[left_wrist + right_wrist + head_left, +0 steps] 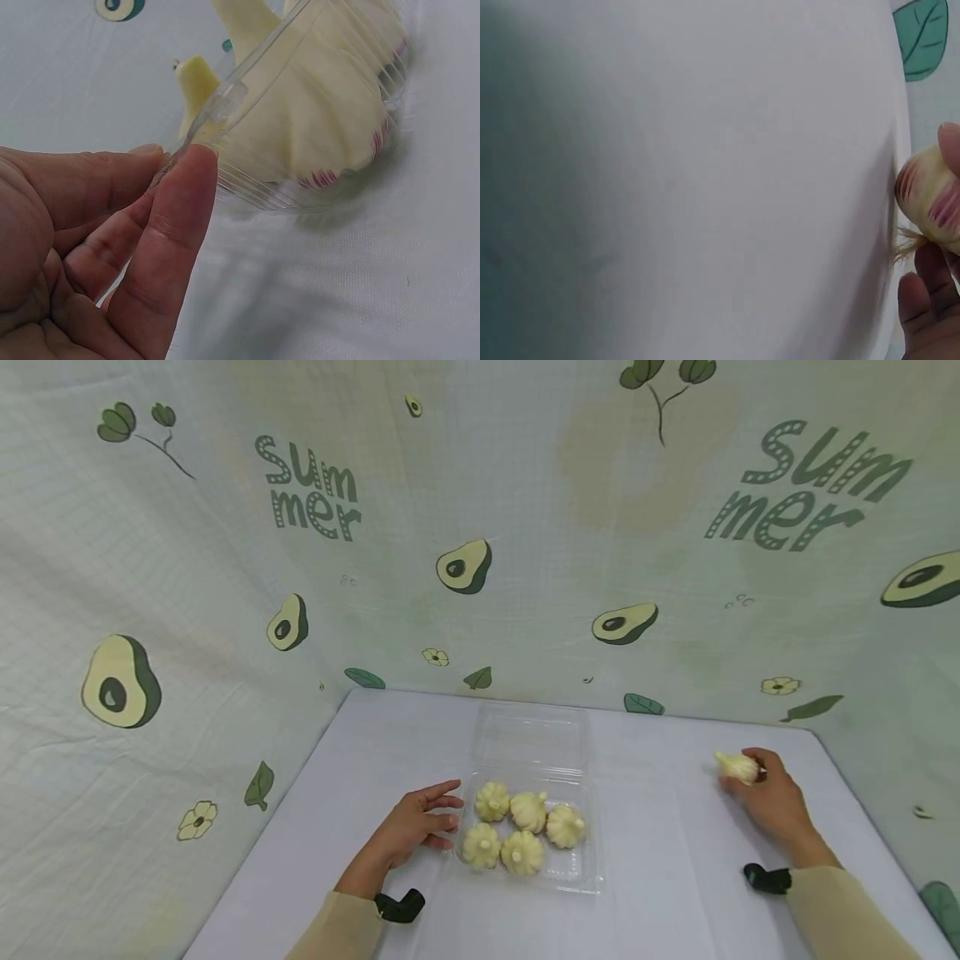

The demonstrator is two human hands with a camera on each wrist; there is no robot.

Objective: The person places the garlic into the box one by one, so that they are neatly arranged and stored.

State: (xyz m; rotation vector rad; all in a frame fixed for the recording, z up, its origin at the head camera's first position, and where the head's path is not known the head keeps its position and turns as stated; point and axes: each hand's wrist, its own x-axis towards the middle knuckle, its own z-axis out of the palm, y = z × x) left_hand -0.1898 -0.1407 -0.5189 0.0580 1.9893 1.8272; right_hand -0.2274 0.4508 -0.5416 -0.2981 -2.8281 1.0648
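Observation:
A clear plastic container (572,865) with its lid tipped back sits mid-table in the head view. Several pale garlic bulbs (522,852) lie inside it, stems up, toward its left and middle. My left hand (411,827) is at the container's left side. In the left wrist view, thumb and finger pinch the clear rim (225,101), beside a large bulb (292,112). Far to the right, my right hand (776,802) grips a single garlic bulb (737,767), its stem pointing left. The right wrist view shows that bulb's purple-streaked base and roots (911,244) at the edge.
The transparent lid (531,735) lies behind the container, toward the back edge of the white table (645,793). A cloth (540,527) printed with avocados, leaves and lettering hangs at the back and both sides.

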